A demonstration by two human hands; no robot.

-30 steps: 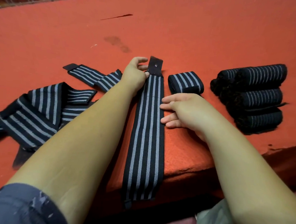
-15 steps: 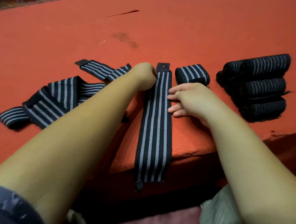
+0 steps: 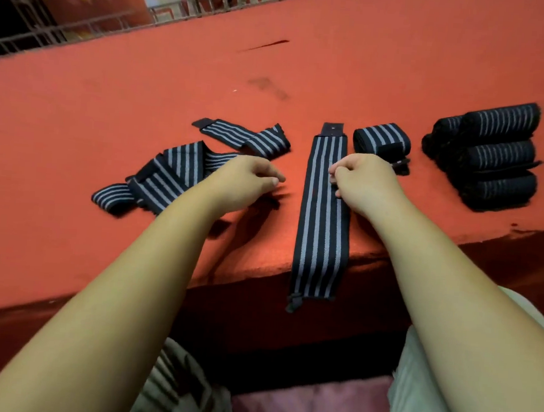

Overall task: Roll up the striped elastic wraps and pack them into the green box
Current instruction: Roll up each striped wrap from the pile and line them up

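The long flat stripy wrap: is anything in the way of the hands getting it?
Nothing visible blocks the flat wrap. The right hand touches its edge; only bare red table separates it from the left hand.

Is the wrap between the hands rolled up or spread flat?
Spread flat. The middle wrap lies straight on the red surface, its near end hanging over the edge; the right hand rests on its right side.

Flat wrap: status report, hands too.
Left hand empty, beside flat wrap. Right hand on it, grip unclear. Wrap unrolled, end overhanging table. Green box not seen.
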